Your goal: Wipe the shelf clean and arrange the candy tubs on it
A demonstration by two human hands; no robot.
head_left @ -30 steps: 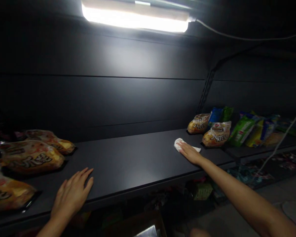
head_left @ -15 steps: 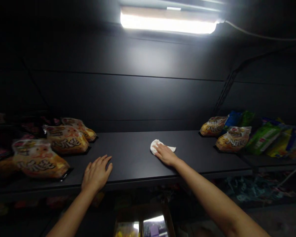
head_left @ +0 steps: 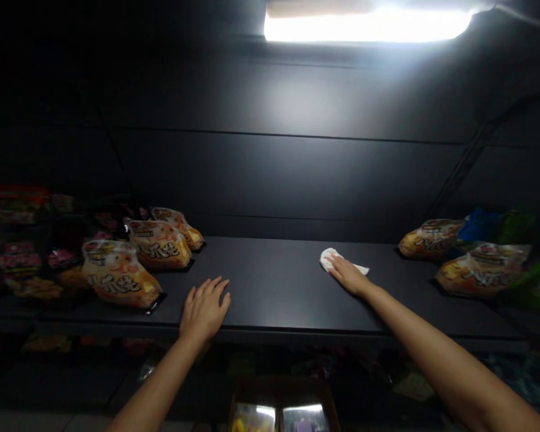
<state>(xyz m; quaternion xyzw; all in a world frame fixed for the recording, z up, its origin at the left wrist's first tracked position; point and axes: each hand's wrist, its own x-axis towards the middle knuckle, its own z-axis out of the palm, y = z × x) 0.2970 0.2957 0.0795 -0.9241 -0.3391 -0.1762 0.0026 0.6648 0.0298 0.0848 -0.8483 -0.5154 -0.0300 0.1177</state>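
Observation:
My right hand (head_left: 347, 277) lies over a crumpled white cloth (head_left: 327, 259), pressing it against the dark grey shelf (head_left: 270, 288). Part of the cloth sticks out past the fingers on both sides. On the left, my left hand (head_left: 206, 309) rests with spread fingers near the shelf's front edge and holds nothing. Beside it stands a snack bag (head_left: 119, 276) with a clear top and yellow contents. Similar snack bags, one (head_left: 159, 245) behind it and another (head_left: 186, 229) farther back, line the left side.
At the right end stand two more snack bags (head_left: 432, 239) (head_left: 481, 270), with blue and green packages beyond. Dark and red packages (head_left: 15, 204) fill the far left. A lit lamp (head_left: 364, 27) hangs overhead. Below the shelf is an open box (head_left: 279, 387) holding clear-topped packs.
The view has swung left, so everything sits farther right in the picture. My right hand and the cloth have slid slightly right along the shelf. My left hand stays about where it was.

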